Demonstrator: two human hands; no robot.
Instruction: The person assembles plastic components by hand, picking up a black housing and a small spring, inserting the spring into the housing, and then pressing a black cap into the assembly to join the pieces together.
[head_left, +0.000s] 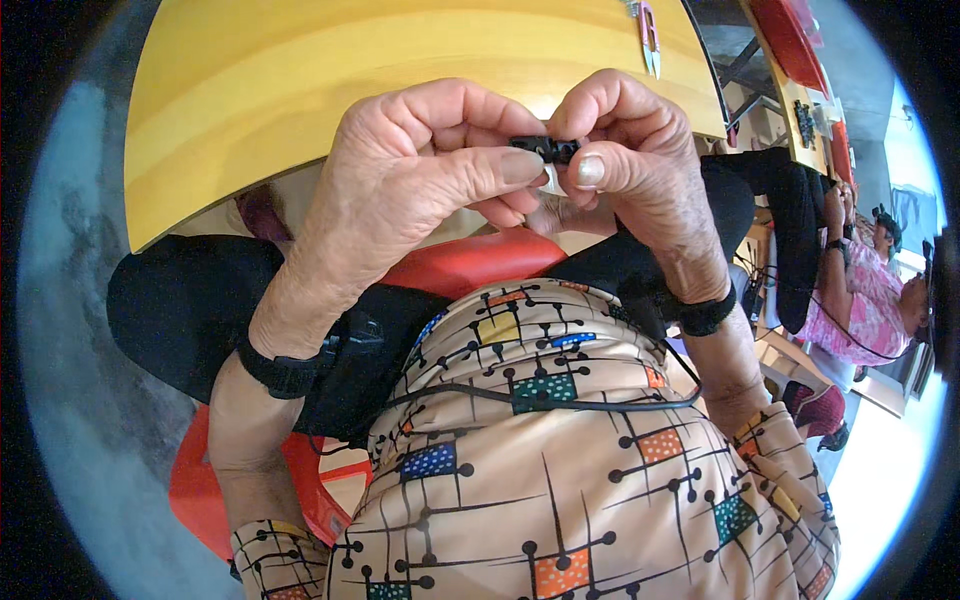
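Observation:
Between my two hands is a small black piece (546,149), short and roughly cylindrical, with openings or notches along its side; its exact kind is too small to make out. My left hand (420,165) pinches its left end between thumb and fingertips. At its right end, the thumb and forefinger of my right hand (640,150) are closed on it. Both hands are raised over my lap, just before the near edge of the yellow table (330,75). My fingers cover part of the piece.
Pink-handled thread snips (649,38) lie at the table's far right. A red seat (460,262) shows below my hands. A black cable (560,404) crosses my patterned shirt. At right, another person in a pink top (860,295) sits by a table with a red tray (788,45).

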